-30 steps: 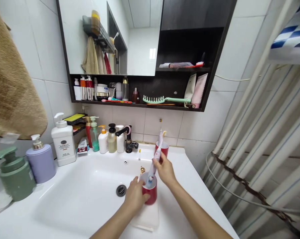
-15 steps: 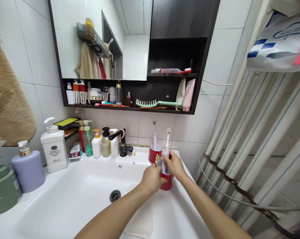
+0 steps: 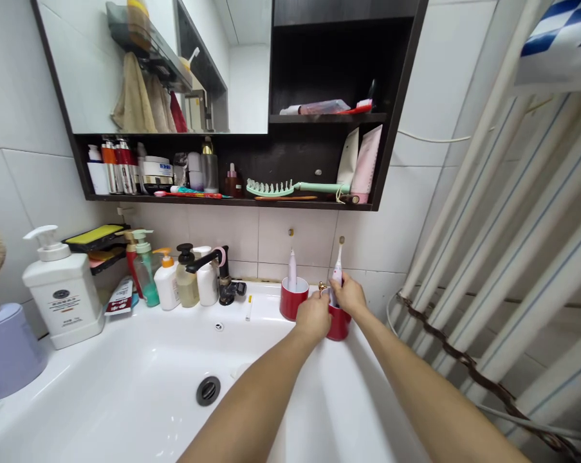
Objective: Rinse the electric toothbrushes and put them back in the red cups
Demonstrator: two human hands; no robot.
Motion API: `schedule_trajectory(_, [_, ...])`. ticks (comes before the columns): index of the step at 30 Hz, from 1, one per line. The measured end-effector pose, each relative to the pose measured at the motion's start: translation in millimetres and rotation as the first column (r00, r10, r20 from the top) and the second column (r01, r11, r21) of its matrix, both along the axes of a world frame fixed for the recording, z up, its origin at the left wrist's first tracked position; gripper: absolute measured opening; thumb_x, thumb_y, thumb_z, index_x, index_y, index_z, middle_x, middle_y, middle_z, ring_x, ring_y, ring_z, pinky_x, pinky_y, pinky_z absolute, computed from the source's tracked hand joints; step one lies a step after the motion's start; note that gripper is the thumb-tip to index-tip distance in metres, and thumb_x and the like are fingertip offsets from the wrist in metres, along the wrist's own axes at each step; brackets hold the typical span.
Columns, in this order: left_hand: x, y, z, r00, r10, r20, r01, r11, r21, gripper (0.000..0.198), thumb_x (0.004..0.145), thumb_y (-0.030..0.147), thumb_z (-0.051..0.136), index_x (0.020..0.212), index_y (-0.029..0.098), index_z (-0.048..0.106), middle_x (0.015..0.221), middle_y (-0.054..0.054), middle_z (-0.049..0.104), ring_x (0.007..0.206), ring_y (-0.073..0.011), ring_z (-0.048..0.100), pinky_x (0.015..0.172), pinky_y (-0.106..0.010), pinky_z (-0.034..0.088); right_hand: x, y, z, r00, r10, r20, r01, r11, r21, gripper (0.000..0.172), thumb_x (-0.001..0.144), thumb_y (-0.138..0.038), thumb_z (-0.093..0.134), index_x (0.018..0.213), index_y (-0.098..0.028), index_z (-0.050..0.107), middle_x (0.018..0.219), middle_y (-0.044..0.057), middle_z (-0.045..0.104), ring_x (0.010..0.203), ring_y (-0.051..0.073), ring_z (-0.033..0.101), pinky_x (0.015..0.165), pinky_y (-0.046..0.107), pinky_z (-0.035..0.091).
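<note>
The left hand is gripping the right cup, covering its left side; the right hand is pinching a brush, its lower end hiding from view

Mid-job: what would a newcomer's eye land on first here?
Likely the red cylindrical cup at the right of the glossy white sink, gripped by the left hand, the right hand holding a slim pale toothbrush head up. A second red cup stands just left. Above, a mint-green hairbrush lies in the dark cabinet.
</note>
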State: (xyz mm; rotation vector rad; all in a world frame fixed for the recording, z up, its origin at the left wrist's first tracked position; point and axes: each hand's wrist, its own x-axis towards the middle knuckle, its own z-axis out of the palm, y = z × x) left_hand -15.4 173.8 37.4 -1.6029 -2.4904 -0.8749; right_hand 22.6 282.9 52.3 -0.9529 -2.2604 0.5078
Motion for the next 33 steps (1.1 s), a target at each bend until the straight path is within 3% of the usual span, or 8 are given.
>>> schedule_trajectory(3, [-15.3, -7.6, 0.1, 0.977, 0.104, -0.188, -0.087, 0.992, 0.095, 0.031, 0.065, 0.011, 0.038, 0.096, 0.016, 0.043, 0.108, -0.008, 0.039, 0.098, -0.0194, 0.035, 0.080, -0.033, 0.026, -4.6, 6.1, -2.0, 1.000, 0.011, 0.001, -0.011, 1.000, -0.010, 0.023, 0.075, -0.029, 0.038, 0.092, -0.016, 0.047, 0.089, 0.003, 0.052, 0.074, 0.011, 0.051, 0.065, 0.030, 0.042])
schedule_trajectory(6, [-31.8, -19.4, -1.5, 0.965, 0.199, -0.173, -0.198, 0.980, 0.023, 0.026, 0.064, 0.011, 0.040, 0.089, 0.014, 0.048, 0.108, -0.009, 0.039, 0.102, -0.0207, 0.030, 0.080, -0.032, 0.026, -2.5, 5.0, -2.3, 0.999, 0.026, -0.024, -0.027, 0.999, -0.020, 0.025, 0.074, -0.030, 0.040, 0.093, -0.016, 0.047, 0.083, 0.003, 0.054, 0.071, 0.012, 0.052, 0.064, 0.030, 0.041])
schedule_trajectory(9, [-38.4, -30.8, -2.3, 0.976, 0.168, -0.136, -0.174, 0.984, -0.035, 0.023, 0.064, 0.009, 0.038, 0.082, 0.014, 0.051, 0.101, -0.007, 0.045, 0.095, -0.0177, 0.038, 0.073, -0.026, 0.033, 5.8, -2.1, 3.5, 0.995, 0.025, -0.093, -0.027, 0.999, -0.024, 0.037, 0.069, -0.033, 0.044, 0.100, -0.013, 0.044, 0.081, 0.007, 0.056, 0.073, 0.017, 0.053, 0.065, 0.031, 0.040])
schedule_trajectory(13, [-28.1, -52.4, -6.1, 0.982, 0.121, -0.145, -0.127, 0.991, -0.033, 0.021, 0.064, 0.012, 0.039, 0.080, 0.016, 0.052, 0.099, -0.003, 0.048, 0.090, -0.0163, 0.041, 0.069, -0.024, 0.035, 19.8, -31.9, 8.6, 0.969, 0.015, -0.245, -0.015, 1.000, 0.000, 0.050, 0.068, -0.036, 0.040, 0.110, -0.010, 0.033, 0.103, 0.014, 0.047, 0.091, 0.021, 0.045, 0.077, 0.033, 0.034])
schedule_trajectory(19, [2.6, -105.4, -29.1, 0.983, 0.122, -0.134, -0.129, 0.991, -0.044, 0.021, 0.064, 0.016, 0.039, 0.080, 0.019, 0.053, 0.101, -0.001, 0.048, 0.091, -0.0159, 0.042, 0.072, -0.025, 0.034, 27.4, -117.8, -44.0, 0.947, 0.201, -0.249, -0.245, 0.957, -0.158, 0.045, 0.068, -0.035, 0.037, 0.103, -0.007, 0.042, 0.094, 0.011, 0.055, 0.076, 0.014, 0.054, 0.065, 0.022, 0.042])
schedule_trajectory(23, [20.3, -137.1, -46.7, 0.983, 0.167, -0.081, -0.175, 0.979, -0.101, 0.022, 0.064, 0.013, 0.036, 0.076, 0.018, 0.054, 0.099, -0.002, 0.050, 0.089, -0.0160, 0.044, 0.070, -0.026, 0.035, 27.2, -157.0, -80.7, 0.955, 0.244, -0.171, -0.286, 0.912, -0.294, 0.042, 0.068, -0.025, 0.032, 0.102, -0.004, 0.043, 0.089, 0.014, 0.057, 0.071, 0.017, 0.056, 0.066, 0.026, 0.043])
schedule_trajectory(28, [27.4, -158.3, -62.3, 0.979, 0.205, 0.018, -0.204, 0.977, -0.064, 0.019, 0.060, 0.011, 0.038, 0.067, 0.018, 0.054, 0.091, -0.003, 0.052, 0.084, -0.0169, 0.046, 0.065, -0.027, 0.035, 27.7, -176.1, -88.1, 0.957, 0.258, -0.131, -0.287, 0.898, -0.334, 0.043, 0.066, -0.018, 0.030, 0.105, -0.006, 0.042, 0.100, 0.013, 0.052, 0.088, 0.019, 0.050, 0.075, 0.028, 0.038])
schedule_trajectory(33, [4.7, -162.8, -58.4, 0.904, 0.240, 0.354, -0.324, 0.925, 0.200, 0.015, 0.060, 0.017, 0.043, 0.074, 0.017, 0.050, 0.082, -0.004, 0.052, 0.078, -0.0144, 0.047, 0.068, -0.025, 0.035, 28.6, -180.7, -85.8, 0.958, 0.258, -0.126, -0.286, 0.896, -0.340, 0.044, 0.068, -0.023, 0.028, 0.106, -0.006, 0.042, 0.102, 0.012, 0.051, 0.091, 0.019, 0.047, 0.079, 0.029, 0.035])
